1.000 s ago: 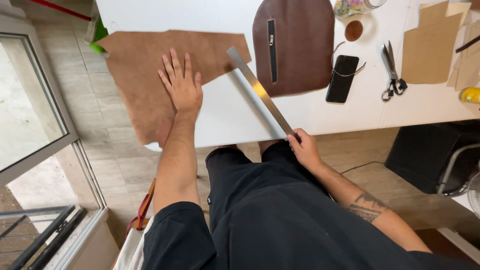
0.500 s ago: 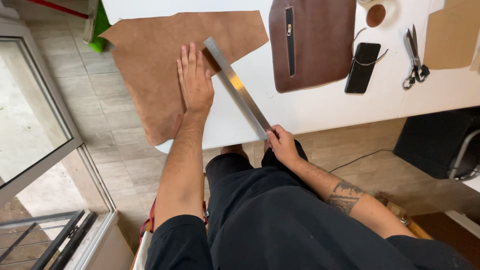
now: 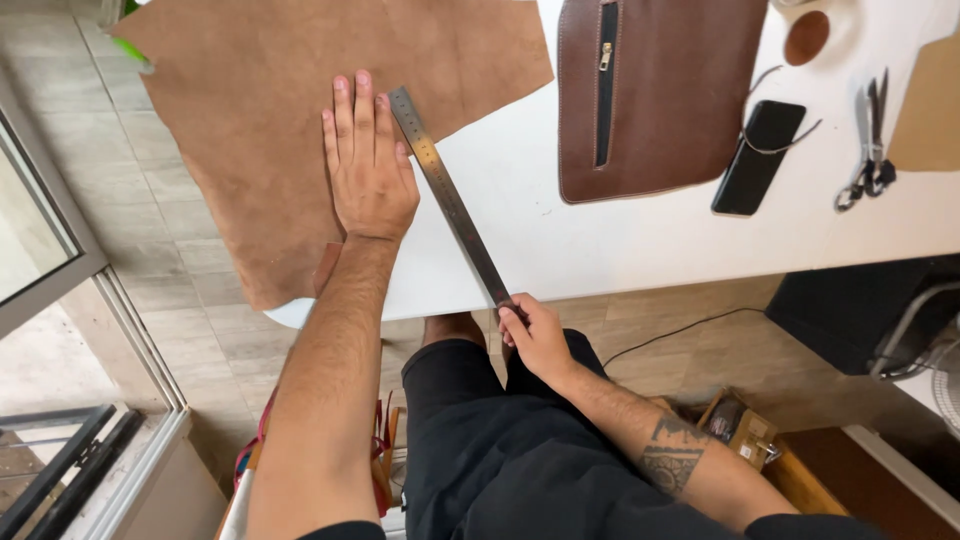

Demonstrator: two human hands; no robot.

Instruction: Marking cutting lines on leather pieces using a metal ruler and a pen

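So far the right hand point(image 3: 535, 335) pinches the near end of the steel ruler point(image 3: 450, 200), whose far end lies on the tan leather sheet point(image 3: 260, 90) pressed flat by the open left hand point(image 3: 368, 175); no cut shows yet.

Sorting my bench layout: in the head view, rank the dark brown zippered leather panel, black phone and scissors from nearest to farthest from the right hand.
1. Dark brown zippered leather panel, up beyond the right hand.
2. Black phone, right of the panel.
3. Scissors, far right.
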